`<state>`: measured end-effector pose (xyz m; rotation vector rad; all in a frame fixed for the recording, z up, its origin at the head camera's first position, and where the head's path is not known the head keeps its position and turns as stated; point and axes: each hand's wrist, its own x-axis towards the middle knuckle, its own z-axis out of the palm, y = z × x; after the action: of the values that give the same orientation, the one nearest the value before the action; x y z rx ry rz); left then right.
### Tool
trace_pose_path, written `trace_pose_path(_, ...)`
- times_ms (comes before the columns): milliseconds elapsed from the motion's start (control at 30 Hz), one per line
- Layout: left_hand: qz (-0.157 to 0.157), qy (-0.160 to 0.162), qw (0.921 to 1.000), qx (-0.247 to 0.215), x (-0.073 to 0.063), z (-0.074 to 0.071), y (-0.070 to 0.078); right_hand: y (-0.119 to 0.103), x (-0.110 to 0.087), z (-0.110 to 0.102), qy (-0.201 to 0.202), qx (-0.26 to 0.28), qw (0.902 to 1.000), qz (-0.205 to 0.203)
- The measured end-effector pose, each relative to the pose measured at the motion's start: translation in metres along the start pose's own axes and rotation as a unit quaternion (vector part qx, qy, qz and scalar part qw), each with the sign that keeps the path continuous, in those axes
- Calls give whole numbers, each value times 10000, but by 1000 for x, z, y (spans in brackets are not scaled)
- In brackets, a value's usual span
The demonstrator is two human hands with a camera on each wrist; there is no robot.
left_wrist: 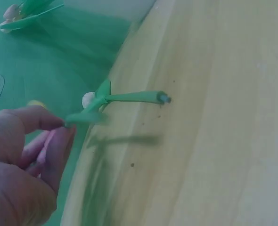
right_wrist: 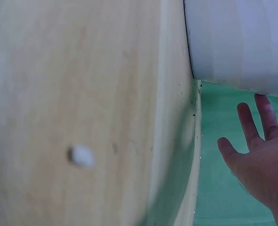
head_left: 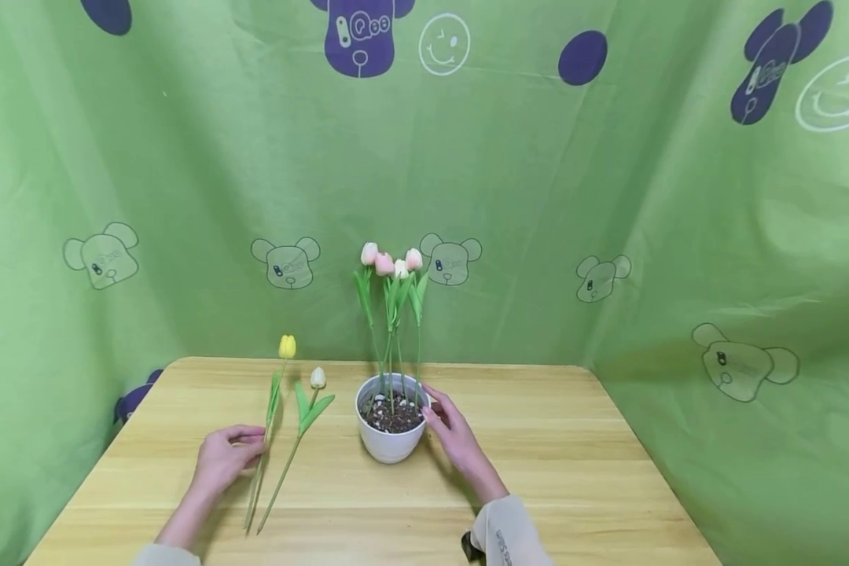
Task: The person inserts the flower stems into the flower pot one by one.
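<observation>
My left hand pinches the stem of a yellow tulip between thumb and fingers, its flower head pointing away from me. Just right of it lies a white tulip with green leaves. In the left wrist view, the fingertips close on a blurred green stem, and the cut end of the white tulip's stem shows beside them. A white pot of dark soil holds several upright pink and white tulips. With fingers extended, my right hand touches the pot's right side; in the right wrist view a fingertip meets its wall.
The wooden table ends at a green curtain printed with bear figures, which hangs behind it and along both sides. A small white bit and some dark crumbs lie on the wood. A dark band circles the right wrist.
</observation>
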<state>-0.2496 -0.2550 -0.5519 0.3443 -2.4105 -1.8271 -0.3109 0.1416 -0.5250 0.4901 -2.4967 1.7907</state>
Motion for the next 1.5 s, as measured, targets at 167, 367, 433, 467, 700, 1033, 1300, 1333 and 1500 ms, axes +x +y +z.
trace_pose_path(167,174,15,9993,-336,-2,0,9,-9,-2,-3,-115,3,9999,14)
trace_pose_path(367,328,21,9973,-659,-4,1,18,18,5,3,81,123,9999,39)
trace_pose_path(433,390,26,9965,-745,-5,3,21,21,6,3,82,125,9999,39)
trace_pose_path(467,425,29,9960,-782,-5,4,23,22,6,3,88,144,9998,49)
trace_pose_path(700,750,105,9933,-876,-9,12,39,20,6,4,141,154,9997,132)
trace_pose_path(1033,999,114,9894,-1044,-13,28,56,-3,-2,0,56,223,9997,35)
trace_pose_path(1300,1306,74,9835,-1249,-9,50,75,22,7,3,147,182,9997,44)
trace_pose_path(1333,1345,65,9826,-1278,-9,53,78,23,7,3,145,169,9997,32)
trace_pose_path(1500,1558,35,9767,-1475,-8,70,93,22,7,3,106,142,9998,-72)
